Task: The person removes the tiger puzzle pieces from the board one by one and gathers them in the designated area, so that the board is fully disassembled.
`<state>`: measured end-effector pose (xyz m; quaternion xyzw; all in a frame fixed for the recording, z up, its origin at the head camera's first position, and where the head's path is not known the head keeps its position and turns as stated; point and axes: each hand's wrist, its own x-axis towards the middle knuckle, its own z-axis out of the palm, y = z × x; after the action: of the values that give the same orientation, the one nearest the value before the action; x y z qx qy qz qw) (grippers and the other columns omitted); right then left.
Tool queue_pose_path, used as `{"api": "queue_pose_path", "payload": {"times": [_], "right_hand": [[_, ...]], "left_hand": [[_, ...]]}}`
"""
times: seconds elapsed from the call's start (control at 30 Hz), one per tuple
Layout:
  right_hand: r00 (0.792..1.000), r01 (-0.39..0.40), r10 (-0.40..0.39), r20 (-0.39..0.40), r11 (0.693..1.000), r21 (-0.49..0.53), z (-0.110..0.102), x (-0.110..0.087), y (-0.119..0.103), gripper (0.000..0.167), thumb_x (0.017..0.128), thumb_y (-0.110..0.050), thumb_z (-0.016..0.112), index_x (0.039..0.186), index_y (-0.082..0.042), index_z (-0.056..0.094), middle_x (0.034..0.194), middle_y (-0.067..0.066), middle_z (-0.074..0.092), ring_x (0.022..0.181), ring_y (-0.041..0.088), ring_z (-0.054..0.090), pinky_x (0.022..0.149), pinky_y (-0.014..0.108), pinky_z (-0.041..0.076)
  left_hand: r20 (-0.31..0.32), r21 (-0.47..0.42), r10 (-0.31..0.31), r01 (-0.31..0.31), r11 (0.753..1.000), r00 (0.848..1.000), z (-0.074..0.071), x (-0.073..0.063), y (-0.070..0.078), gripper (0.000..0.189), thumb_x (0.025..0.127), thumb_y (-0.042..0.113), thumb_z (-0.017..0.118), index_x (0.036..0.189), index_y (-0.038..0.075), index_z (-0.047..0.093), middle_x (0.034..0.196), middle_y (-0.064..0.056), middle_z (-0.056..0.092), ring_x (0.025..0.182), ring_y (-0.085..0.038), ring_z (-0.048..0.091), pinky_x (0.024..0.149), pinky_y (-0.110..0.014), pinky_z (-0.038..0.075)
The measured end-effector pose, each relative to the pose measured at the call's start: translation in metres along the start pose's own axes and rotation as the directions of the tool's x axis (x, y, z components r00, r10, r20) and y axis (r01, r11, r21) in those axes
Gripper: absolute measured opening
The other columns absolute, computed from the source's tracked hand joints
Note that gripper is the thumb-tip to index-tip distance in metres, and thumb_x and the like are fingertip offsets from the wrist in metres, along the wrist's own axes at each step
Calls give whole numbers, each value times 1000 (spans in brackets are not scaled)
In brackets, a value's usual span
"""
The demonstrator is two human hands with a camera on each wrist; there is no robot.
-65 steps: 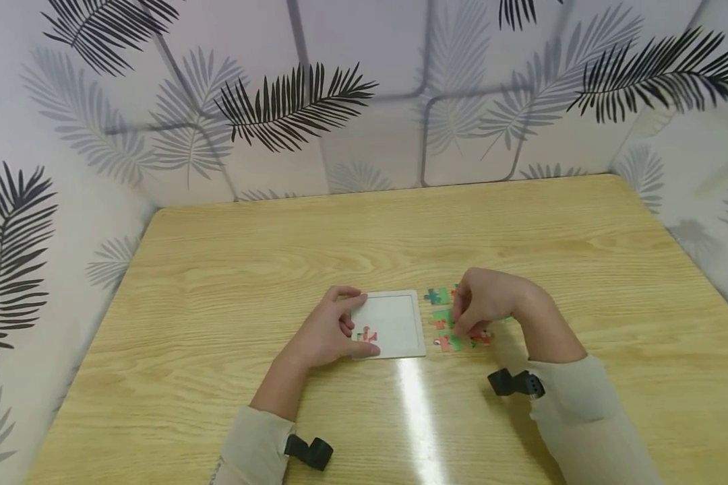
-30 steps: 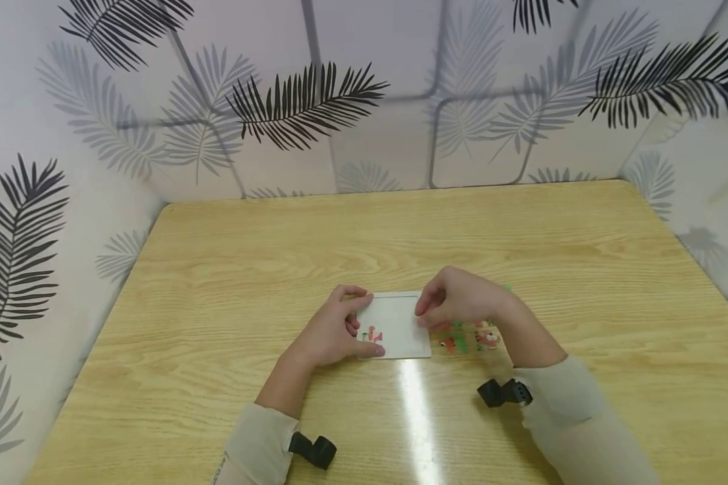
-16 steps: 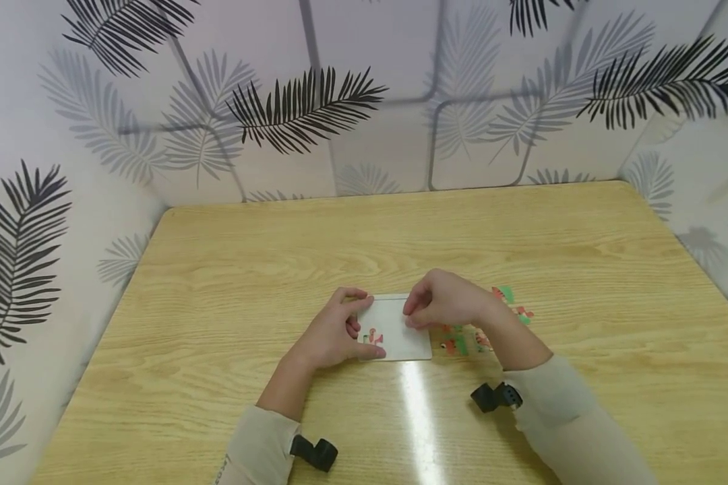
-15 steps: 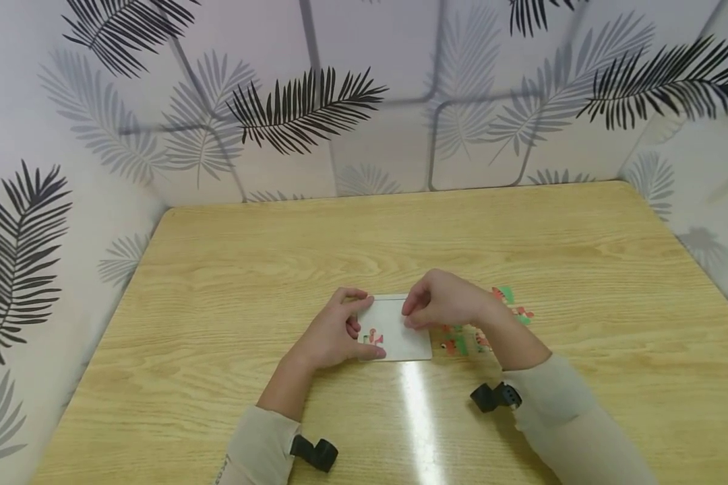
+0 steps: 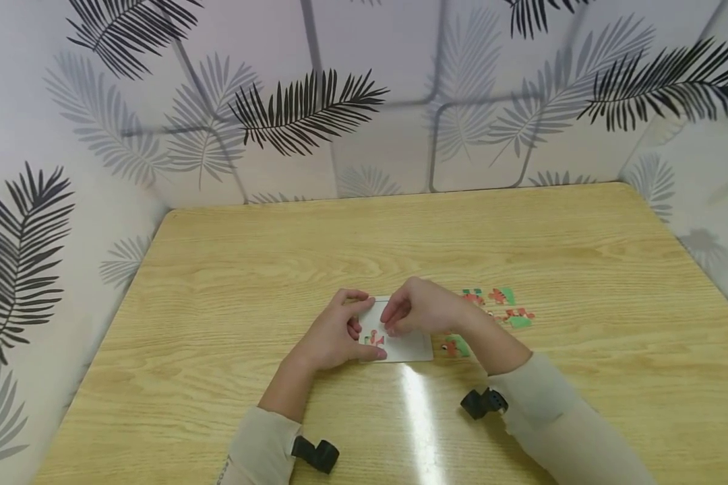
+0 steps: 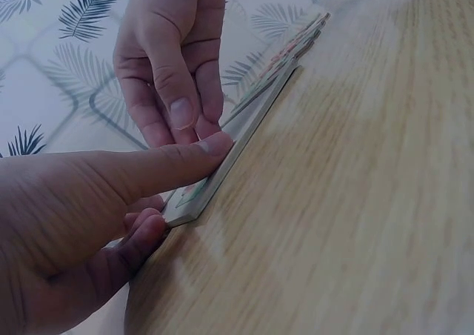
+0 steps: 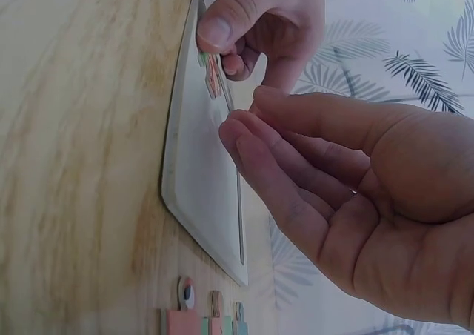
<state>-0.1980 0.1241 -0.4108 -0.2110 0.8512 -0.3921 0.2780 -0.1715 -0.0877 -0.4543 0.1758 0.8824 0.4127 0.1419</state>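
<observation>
My left hand (image 5: 334,333) grips the left end of a white puzzle tray (image 5: 415,348), its thumb over the front rim and its fingers round the back corner. One red-and-green puzzle piece (image 7: 212,75) lies in the tray's near left corner, beside the left thumb. Over the tray, just right of that piece, is my right hand (image 5: 421,310). Its thumb and fingertips (image 7: 235,124) come together in a pinch, pointing down close to the tray floor. The puzzle piece in this pinch is almost wholly hidden by the fingers.
Several loose puzzle pieces (image 5: 520,322) in red, green and blue lie on the wooden table (image 5: 249,269) right of the tray, partly covered by the right forearm. A patterned wall (image 5: 340,135) stands behind the table.
My right hand has gone left from the loose pieces, across the tray's right edge, to beside the piece in the tray. The left hand keeps its grip on the tray.
</observation>
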Motion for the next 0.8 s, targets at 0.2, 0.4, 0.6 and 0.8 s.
{"api": "queue_pose_path", "payload": {"times": [0.2, 0.4, 0.6, 0.8], "right_hand": [[1000, 7, -7, 1, 1000, -13, 3, 3, -3, 16, 86, -3, 75, 102, -1, 75, 95, 4, 77, 90, 14, 71, 86, 32, 56], [999, 37, -37, 8, 999, -15, 8, 7, -3, 21, 86, 0, 73, 107, 1, 74, 99, 8, 77, 93, 16, 72, 88, 34, 56], [997, 76, -76, 13, 996, -41, 11, 9, -5, 20, 86, 0, 74, 106, 1, 75, 99, 8, 77, 94, 17, 73, 88, 33, 56], [997, 80, -79, 11, 994, -80, 13, 10, -8, 17, 87, 0, 73, 104, -1, 75, 98, 6, 77, 94, 15, 72, 87, 31, 56]], "left_hand": [[3, -13, 9, -9, 1000, 1000, -1, -1, 1, 90, 70, 29, 93, 146, 6, 51, 148, 0, 40, 88, -13, 50, 76, -22, 43], [-1, -9, 20, -20, 1000, 1000, 0, 0, -1, 88, 70, 28, 93, 145, 6, 52, 147, -1, 41, 87, -13, 50, 75, -21, 43], [-2, -10, 36, -36, 999, 999, -1, 0, -1, 87, 70, 29, 93, 145, 7, 53, 147, -1, 41, 85, -13, 50, 74, -21, 43], [-1, -7, 42, -42, 999, 999, -2, -1, -1, 85, 70, 28, 93, 143, 8, 55, 146, -2, 41, 84, -13, 50, 73, -22, 42]]}}
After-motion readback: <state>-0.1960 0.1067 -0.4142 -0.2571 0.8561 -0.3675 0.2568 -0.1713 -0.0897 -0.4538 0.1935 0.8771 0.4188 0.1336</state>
